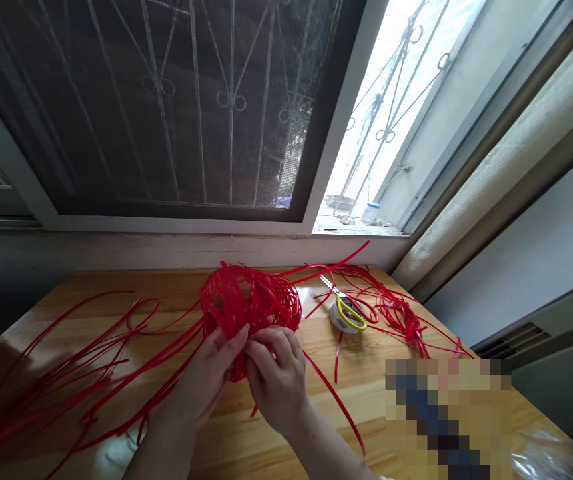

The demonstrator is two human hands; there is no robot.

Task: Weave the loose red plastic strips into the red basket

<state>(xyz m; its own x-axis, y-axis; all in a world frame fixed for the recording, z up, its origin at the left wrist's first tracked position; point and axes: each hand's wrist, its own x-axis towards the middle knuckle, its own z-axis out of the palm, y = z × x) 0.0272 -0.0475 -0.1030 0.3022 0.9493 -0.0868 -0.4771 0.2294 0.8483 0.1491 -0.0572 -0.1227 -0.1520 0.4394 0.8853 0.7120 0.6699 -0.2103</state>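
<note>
A rounded basket (253, 290) woven from red plastic strips rests on the wooden table, its weave full of small gaps. My left hand (216, 367) is closed on its near left side, thumb laid along the weave. Against the near side, my right hand (277, 373) has its fingers bent and pinched on a red strip of the weave; the fingertips partly hide it. Both hands nearly meet there. Long loose red strips (111, 373) fan out to the left of the basket, and one strip (333, 393) trails off toward the right front.
Yellow-handled scissors (349, 313) lie over a round white container (341, 323) right of the basket. Tangled red strips (401, 313) lie farther right. Clear plastic (549, 457) is at the right front. A window frame (181, 225) stands behind the table (366, 400); part of the table is pixelated.
</note>
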